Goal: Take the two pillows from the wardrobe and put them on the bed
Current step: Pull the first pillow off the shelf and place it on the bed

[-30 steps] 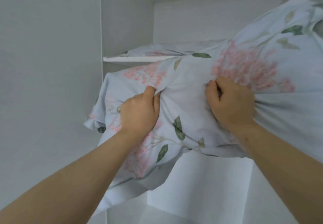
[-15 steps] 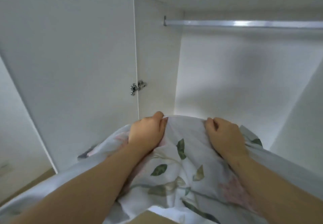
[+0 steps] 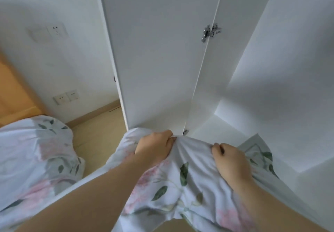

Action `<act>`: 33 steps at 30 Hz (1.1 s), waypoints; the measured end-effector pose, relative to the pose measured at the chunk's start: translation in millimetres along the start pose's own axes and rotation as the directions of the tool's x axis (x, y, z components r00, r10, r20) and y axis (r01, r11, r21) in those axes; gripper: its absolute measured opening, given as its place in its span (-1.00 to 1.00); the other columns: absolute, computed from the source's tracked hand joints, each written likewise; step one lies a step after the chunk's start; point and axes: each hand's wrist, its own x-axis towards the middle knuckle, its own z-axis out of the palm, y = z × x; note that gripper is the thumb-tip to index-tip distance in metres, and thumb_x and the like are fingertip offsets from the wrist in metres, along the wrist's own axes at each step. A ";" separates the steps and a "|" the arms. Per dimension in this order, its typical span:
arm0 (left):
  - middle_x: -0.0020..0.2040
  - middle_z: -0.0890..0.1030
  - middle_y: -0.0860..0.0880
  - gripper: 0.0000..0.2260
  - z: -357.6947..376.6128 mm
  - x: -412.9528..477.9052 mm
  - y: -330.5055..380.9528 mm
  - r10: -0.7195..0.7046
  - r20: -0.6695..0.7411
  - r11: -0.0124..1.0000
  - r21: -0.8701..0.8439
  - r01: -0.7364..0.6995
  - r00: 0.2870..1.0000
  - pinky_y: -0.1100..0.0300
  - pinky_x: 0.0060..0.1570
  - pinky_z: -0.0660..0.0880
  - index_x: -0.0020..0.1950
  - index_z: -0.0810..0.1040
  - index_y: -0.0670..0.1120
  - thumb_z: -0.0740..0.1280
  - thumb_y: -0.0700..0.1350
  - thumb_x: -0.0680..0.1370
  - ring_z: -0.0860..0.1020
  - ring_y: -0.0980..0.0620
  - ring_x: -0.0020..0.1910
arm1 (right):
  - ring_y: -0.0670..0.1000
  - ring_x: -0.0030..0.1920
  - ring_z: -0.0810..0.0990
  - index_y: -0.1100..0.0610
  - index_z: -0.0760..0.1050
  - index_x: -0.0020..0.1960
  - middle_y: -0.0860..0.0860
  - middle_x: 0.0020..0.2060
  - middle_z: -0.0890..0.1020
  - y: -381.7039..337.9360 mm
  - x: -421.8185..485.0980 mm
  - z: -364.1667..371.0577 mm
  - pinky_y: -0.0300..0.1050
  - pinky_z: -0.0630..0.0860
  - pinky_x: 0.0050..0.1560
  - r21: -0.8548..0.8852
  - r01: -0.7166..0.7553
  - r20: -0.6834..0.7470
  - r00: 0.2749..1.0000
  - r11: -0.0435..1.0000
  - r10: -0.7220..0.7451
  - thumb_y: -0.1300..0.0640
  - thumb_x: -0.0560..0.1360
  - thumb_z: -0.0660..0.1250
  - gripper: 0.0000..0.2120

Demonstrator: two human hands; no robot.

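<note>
Two hands: both grip one pillow, lower centre of the frame.
Left hand: fingers curled, bunching fabric at the pillow's upper edge.
Right hand: fingers curled into the same edge, to the right, apart from the left hand.
Pillow: pale cover, pink flowers, green leaves; hangs below both hands, in front of the wardrobe door.
Wardrobe door: white, open, upper centre; metal hinge at upper right.
Wardrobe interior: white, right side.
Bed: lower left, matching floral cover; a strip of beige floor lies between it and the pillow.
Wall sockets: left, above the bed.
</note>
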 end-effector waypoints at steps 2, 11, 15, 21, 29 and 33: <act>-0.01 0.62 -0.16 -0.71 -3.3 -7.5 -26.4 -0.044 0.009 0.999 -0.004 0.044 0.999 0.10 -0.16 0.41 0.05 0.43 -0.08 0.00 0.06 0.63 0.57 -0.19 -0.03 | 0.19 -0.30 0.46 0.07 0.17 -0.50 0.02 -0.51 0.32 -19.5 -1.1 20.2 -0.09 0.30 -0.26 -0.005 0.002 0.058 0.998 1.000 -0.002 0.02 0.53 0.11 -0.56; -0.01 0.62 -0.12 -0.68 -38.4 -48.1 -168.0 -0.247 0.051 0.966 -0.064 0.250 0.968 0.07 -0.09 0.45 0.05 0.46 -0.07 0.00 0.07 0.63 0.56 -0.16 -0.02 | 0.10 -0.39 0.36 0.09 0.19 -0.48 0.00 -0.52 0.33 -139.2 -6.2 113.0 -0.10 0.20 -0.37 -0.025 0.175 0.276 0.948 0.984 -0.162 0.06 0.56 0.08 -0.57; 0.03 0.62 -0.07 -0.69 -60.6 -67.1 -228.1 -0.347 0.002 0.934 -0.084 0.346 0.938 0.10 -0.10 0.44 0.09 0.48 -0.03 0.00 0.07 0.63 0.57 -0.10 -0.02 | 0.09 -0.35 0.40 0.10 0.25 -0.45 0.02 -0.48 0.38 -200.0 -11.1 152.3 -0.08 0.22 -0.36 0.029 0.214 0.371 0.905 0.976 -0.209 0.08 0.56 0.10 -0.60; 0.09 0.61 -0.05 -0.69 -91.7 -94.4 -293.7 -0.482 -0.057 0.875 -0.074 0.478 0.874 0.09 -0.03 0.48 0.15 0.49 -0.01 0.01 0.06 0.63 0.57 -0.08 0.02 | 0.12 -0.26 0.42 0.16 0.33 -0.38 0.01 -0.46 0.39 -272.5 -16.9 197.9 -0.07 0.31 -0.22 0.072 0.304 0.483 0.823 0.950 -0.299 0.08 0.58 0.08 -0.62; 0.00 0.60 -0.09 -0.74 -114.1 -144.3 -358.1 -0.682 -0.050 0.731 -0.037 0.681 0.729 0.14 -0.21 0.31 -0.01 0.44 -0.06 0.04 0.05 0.62 0.54 -0.11 -0.03 | 0.12 -0.21 0.42 0.11 0.41 -0.34 0.06 -0.35 0.48 -342.3 -36.1 262.3 -0.10 0.31 -0.14 0.148 0.309 0.672 0.666 0.940 -0.325 0.04 0.57 0.10 -0.65; -0.01 0.60 -0.10 -0.73 -128.0 -168.8 -378.0 -0.771 -0.056 0.637 -0.038 0.770 0.635 0.08 -0.18 0.39 0.02 0.45 -0.08 0.05 0.05 0.62 0.54 -0.13 -0.03 | 0.13 -0.15 0.48 0.08 0.40 -0.41 0.14 -0.25 0.56 -377.7 -42.6 284.8 -0.10 0.34 -0.12 0.205 0.352 0.729 0.567 0.913 -0.382 0.04 0.56 0.13 -0.62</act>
